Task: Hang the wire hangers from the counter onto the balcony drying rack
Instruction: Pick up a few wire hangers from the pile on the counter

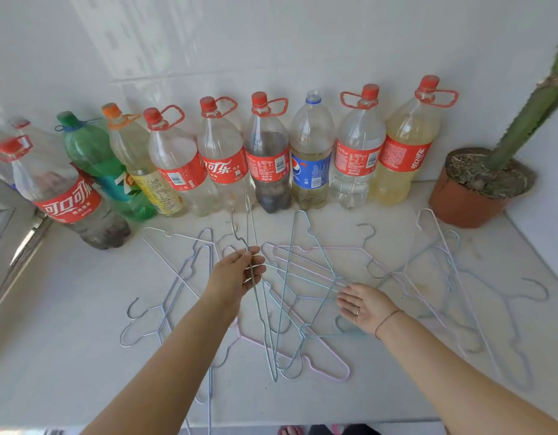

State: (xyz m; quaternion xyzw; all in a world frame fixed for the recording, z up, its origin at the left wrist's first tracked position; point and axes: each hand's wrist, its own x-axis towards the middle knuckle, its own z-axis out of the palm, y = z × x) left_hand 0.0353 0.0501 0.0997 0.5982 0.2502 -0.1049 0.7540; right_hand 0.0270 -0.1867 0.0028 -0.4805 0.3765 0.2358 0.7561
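Note:
Several thin wire hangers, pale blue, pink and lilac, lie spread and overlapping on the white counter (67, 356). My left hand (236, 274) is closed around a light blue hanger (261, 309), lifted and held edge-on, its hook end up near the bottles. My right hand (365, 306) hovers palm up with fingers apart over the middle pile of hangers (302, 277), holding nothing. Another cluster of hangers (444, 271) lies to the right, and a few hangers (174, 277) to the left. No drying rack is in view.
A row of large plastic soda bottles (268, 158) lines the white wall at the back of the counter. A potted cactus (478, 183) in a brown pot stands at the back right corner. A window frame (17, 240) borders the counter on the left.

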